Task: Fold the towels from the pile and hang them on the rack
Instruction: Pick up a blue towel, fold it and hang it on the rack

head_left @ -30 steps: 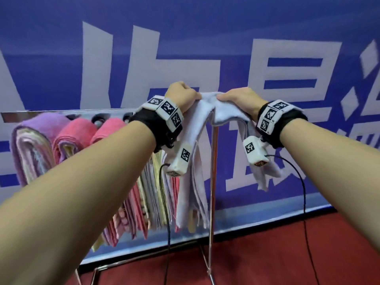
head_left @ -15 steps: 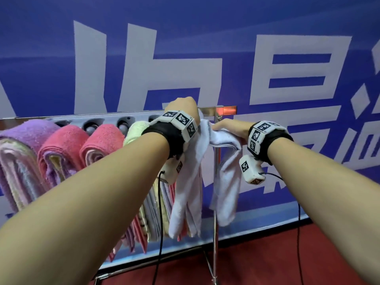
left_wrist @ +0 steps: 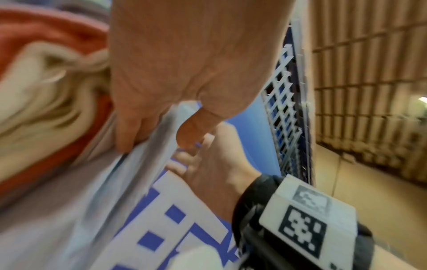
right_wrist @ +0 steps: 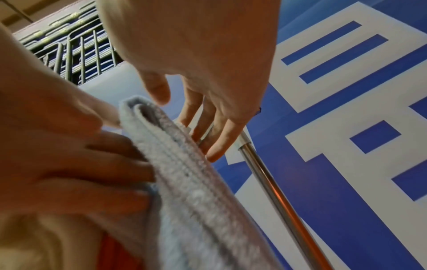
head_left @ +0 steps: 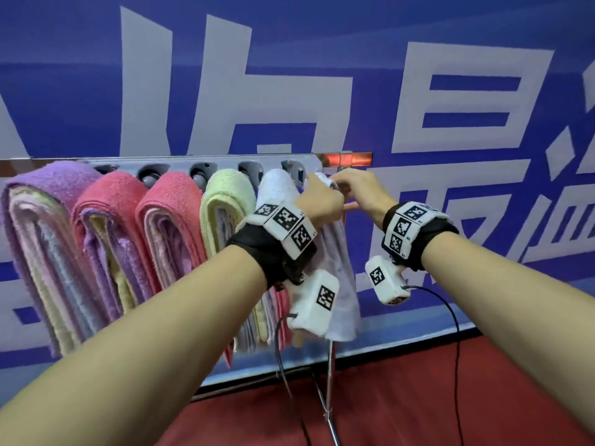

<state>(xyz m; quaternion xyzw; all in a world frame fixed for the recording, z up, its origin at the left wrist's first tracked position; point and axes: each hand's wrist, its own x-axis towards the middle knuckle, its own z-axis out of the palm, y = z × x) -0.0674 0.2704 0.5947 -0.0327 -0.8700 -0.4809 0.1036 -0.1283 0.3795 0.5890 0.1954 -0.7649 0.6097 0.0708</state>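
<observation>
A pale lavender towel [head_left: 338, 252] hangs folded over the right end of the rack rail [head_left: 180, 165], beside a white towel [head_left: 277, 185]. My left hand [head_left: 322, 201] pinches its upper part, thumb on one side and fingers on the other, as the left wrist view shows at the towel [left_wrist: 69, 210] and hand [left_wrist: 157, 144]. My right hand [head_left: 351, 188] is at the fold on top. In the right wrist view its fingers [right_wrist: 215, 146] are straight and touch the towel [right_wrist: 184, 173] where it meets the metal rail [right_wrist: 272, 182].
Purple [head_left: 48, 201], two pink [head_left: 109, 207] and green [head_left: 225, 194] folded towels fill the rail to the left. The rack's thin metal post [head_left: 328, 365] runs down to a red floor [head_left: 418, 397]. A blue banner wall [head_left: 322, 91] stands close behind.
Both hands lowered the towel from above the rack's end onto the rail, where it hangs narrow and straight. The right hand's grip has loosened to straight fingers.
</observation>
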